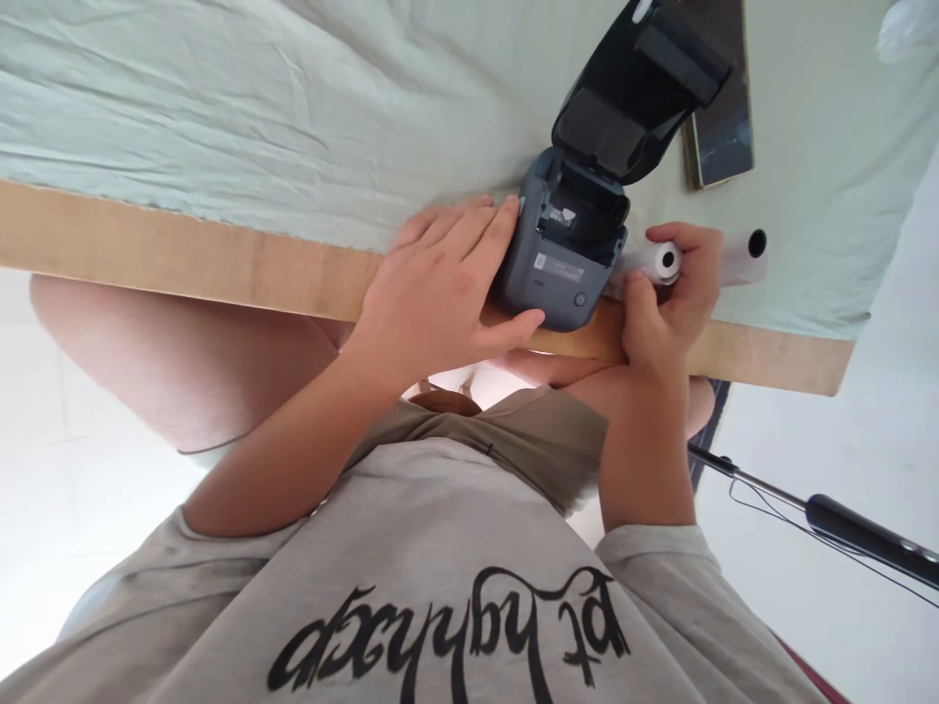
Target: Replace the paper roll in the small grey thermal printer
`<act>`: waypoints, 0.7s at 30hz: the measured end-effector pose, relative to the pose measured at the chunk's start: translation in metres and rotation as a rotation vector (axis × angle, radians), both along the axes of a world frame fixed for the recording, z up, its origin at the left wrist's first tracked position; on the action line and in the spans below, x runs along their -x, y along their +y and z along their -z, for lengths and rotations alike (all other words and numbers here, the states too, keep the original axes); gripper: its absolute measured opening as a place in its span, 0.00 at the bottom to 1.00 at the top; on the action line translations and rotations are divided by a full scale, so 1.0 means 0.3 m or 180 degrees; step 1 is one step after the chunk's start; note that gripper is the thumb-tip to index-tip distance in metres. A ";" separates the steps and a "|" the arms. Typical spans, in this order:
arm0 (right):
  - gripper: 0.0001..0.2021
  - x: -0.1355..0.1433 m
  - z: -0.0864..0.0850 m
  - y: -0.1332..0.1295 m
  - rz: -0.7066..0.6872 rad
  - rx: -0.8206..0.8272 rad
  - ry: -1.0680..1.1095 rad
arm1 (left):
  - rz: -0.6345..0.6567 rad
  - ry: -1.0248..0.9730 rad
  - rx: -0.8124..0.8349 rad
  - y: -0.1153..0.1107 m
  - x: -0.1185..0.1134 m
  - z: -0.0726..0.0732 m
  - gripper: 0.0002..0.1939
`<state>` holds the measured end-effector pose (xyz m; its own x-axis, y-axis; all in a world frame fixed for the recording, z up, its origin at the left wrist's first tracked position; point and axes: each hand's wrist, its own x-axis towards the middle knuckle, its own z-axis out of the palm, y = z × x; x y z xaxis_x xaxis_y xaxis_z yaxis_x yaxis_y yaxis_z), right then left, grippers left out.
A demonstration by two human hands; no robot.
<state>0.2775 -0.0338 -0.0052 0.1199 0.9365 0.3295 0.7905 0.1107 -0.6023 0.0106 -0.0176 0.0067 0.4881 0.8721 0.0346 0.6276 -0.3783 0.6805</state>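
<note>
A small dark grey label printer [561, 264] stands at the table's front edge, its black lid [631, 93] swung up and back. Inside the bay a small white label shows, and no roll is visible there. My left hand [447, 274] lies along the printer's left side, fingers stretched out and touching the casing. To the right of the printer, my right hand [679, 284] grips a small white paper roll [656, 262] between thumb and fingers, its core hole facing up. Just beyond that hand lies a second white roll [742, 258] with a dark core, partly hidden behind my fingers.
A dark smartphone [723, 137] lies behind the printer on the right. Crumpled clear plastic [908, 31] sits at the far right corner. A pale green cloth [220, 117] covers the table, leaving a wooden front edge [183, 235] bare. A black pole [858, 523] slants at lower right.
</note>
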 end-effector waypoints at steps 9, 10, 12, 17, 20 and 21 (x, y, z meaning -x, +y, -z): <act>0.17 0.005 0.015 -0.003 -0.0051 -0.0152 0.0125 | -0.0023 0.0119 -0.0072 -0.001 -0.001 0.002 0.37; 0.21 0.005 0.022 -0.005 -0.0107 -0.0153 0.0271 | -0.0023 0.0097 -0.0094 -0.001 -0.001 0.002 0.37; 0.27 0.005 0.035 -0.009 -0.0178 -0.0190 0.0560 | -0.0018 0.0054 -0.0131 -0.001 0.000 0.002 0.37; 0.22 0.005 0.038 -0.014 0.0057 -0.0382 0.0463 | -0.0027 0.0194 -0.0001 -0.001 -0.001 -0.001 0.39; 0.15 0.007 0.021 -0.016 0.0122 -0.0223 0.0219 | -0.0035 0.0128 -0.0016 -0.002 0.000 0.001 0.38; 0.14 0.009 0.015 -0.017 0.0136 -0.0194 0.0181 | -0.0032 0.0077 -0.0047 -0.002 0.000 0.003 0.38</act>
<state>0.2748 -0.0390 -0.0097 0.1794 0.9086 0.3773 0.7600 0.1156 -0.6396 0.0107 -0.0181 0.0059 0.4801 0.8765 0.0358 0.6476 -0.3817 0.6594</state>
